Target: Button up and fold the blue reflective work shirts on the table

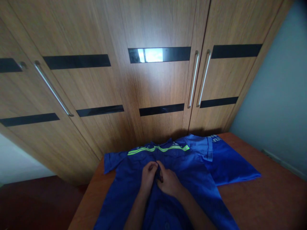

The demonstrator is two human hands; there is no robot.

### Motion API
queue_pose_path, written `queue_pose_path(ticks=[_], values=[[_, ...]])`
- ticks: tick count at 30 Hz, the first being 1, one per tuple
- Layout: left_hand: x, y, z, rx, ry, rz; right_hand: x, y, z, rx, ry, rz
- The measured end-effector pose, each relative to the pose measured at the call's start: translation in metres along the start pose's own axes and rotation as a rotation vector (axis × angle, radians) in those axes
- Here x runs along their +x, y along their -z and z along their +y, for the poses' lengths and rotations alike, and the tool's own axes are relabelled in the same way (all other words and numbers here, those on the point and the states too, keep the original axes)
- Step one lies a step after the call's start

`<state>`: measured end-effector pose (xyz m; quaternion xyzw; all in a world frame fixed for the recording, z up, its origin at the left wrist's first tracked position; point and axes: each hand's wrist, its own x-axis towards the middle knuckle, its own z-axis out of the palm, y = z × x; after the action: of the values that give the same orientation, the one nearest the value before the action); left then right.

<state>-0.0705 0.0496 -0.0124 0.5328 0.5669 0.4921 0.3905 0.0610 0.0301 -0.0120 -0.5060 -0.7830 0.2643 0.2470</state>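
A blue short-sleeved work shirt lies spread face up, its collar toward the wardrobe. Yellow-green reflective strips cross its chest, with pale lettering above them. My left hand pinches the front edge of the shirt near mid-chest. Close against it, my right hand also has its fingers closed on the front placket. The fingertips of both hands almost meet, and whatever small part lies between them is hidden. Below the hands the placket runs down toward me.
Under the shirt is a reddish-brown wooden table. A folded bright blue cloth with white lettering lies partly beneath the right sleeve. Behind stands a wooden wardrobe with long metal handles. A pale wall rises on the right.
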Motion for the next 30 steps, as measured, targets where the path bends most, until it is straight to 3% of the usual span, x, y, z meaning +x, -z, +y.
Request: queue_pose_path(ticks=[7, 12, 15, 23, 30], values=[[0.001, -0.002, -0.002, -0.116, 0.059, 0.080, 0.002, 0.003, 0.011, 0.506, 0.040, -0.010], [0.002, -0.005, -0.007, -0.155, 0.072, 0.115, 0.009, 0.007, 0.011, 0.240, 0.034, 0.227], [0.003, -0.007, -0.011, -0.156, 0.071, 0.131, 0.013, 0.011, 0.004, 0.111, 0.029, 0.298], [0.004, -0.008, -0.014, -0.032, -0.021, 0.101, 0.029, 0.021, 0.001, 0.064, -0.034, 0.279], [-0.003, -0.003, -0.002, 0.323, -0.150, 0.066, 0.040, 0.013, 0.016, 0.156, -0.153, 0.201]])
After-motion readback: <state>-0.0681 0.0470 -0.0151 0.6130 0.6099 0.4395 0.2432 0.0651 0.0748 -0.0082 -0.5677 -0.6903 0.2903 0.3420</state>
